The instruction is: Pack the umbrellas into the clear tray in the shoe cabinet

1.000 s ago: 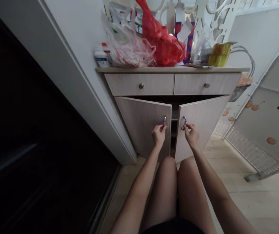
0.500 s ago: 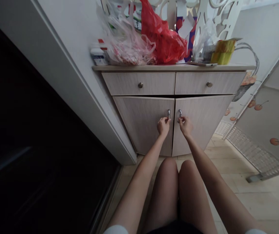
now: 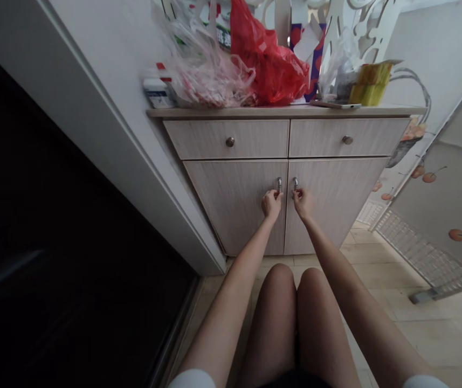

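My left hand [image 3: 271, 204] is closed on the lower part of the left door handle [image 3: 280, 183], a small metal pull. On the other side of the middle seam, my right hand [image 3: 302, 202] pinches the right door handle [image 3: 295, 182]. The left cabinet door [image 3: 231, 194] and the right cabinet door [image 3: 336, 194] lie flush with the pale wood-grain cabinet. Above them are two drawers, each with a round knob: the left drawer [image 3: 198, 139] and the right drawer [image 3: 376, 137], both closed.
On the cabinet top [image 3: 287, 112] stand a red plastic bag [image 3: 271, 70], a clear bag [image 3: 210, 81], a white bottle [image 3: 158, 92], a yellow package [image 3: 371, 83] and a flat phone-like device [image 3: 336, 104]. A white wall edge borders the left; a cherry-patterned panel [image 3: 436, 215] stands right.
Both cabinet doors have moved inward, and the dark gap along their top edges has closed. My hands have gone forward with the handles, keeping their hold.
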A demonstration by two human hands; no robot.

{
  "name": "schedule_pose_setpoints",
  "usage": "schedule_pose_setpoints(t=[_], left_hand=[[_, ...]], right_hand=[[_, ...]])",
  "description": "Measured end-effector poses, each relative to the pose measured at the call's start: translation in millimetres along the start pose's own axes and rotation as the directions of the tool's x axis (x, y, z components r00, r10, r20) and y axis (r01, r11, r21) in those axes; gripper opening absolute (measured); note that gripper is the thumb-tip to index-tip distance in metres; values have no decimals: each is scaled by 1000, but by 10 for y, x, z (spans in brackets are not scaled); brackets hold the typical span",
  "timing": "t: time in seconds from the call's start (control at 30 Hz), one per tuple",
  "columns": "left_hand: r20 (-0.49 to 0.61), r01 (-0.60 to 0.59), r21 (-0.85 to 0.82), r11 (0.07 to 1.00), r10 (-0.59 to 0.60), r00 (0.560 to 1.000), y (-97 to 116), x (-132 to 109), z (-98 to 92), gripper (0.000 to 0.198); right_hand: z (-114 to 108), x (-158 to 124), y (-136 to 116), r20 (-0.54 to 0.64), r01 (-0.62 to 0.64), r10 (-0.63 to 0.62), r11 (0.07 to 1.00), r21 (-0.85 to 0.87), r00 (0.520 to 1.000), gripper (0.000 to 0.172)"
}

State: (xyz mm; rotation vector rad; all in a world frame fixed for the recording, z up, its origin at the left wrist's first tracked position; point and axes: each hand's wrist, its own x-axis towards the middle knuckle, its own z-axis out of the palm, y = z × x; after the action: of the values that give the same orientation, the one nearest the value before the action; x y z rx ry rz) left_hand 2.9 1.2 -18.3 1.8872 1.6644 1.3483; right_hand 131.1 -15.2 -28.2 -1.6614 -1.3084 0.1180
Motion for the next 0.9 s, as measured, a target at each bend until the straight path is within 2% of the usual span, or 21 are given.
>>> schedule_pose_setpoints(t=[0.27,0.6,0.77,0.9], left_hand=[[28,1,32,999,-2,1000,-4,132,33,11],[42,7,15,1000,-8,999,-2,147,32,12],[90,67,-138,988,-55,994,-31,171,44,8],[124,99,-239,966,-70,990,-44,128,22,16]], right_hand=[[66,105,-42,2,-44,44,999,10,999,34],[99,104,-54,6,-80,79,995,64,997,33],[89,118,-73,25,-108,106,990,91,994,31],[58,124,-99,25,-113,111,989,91,994,32]])
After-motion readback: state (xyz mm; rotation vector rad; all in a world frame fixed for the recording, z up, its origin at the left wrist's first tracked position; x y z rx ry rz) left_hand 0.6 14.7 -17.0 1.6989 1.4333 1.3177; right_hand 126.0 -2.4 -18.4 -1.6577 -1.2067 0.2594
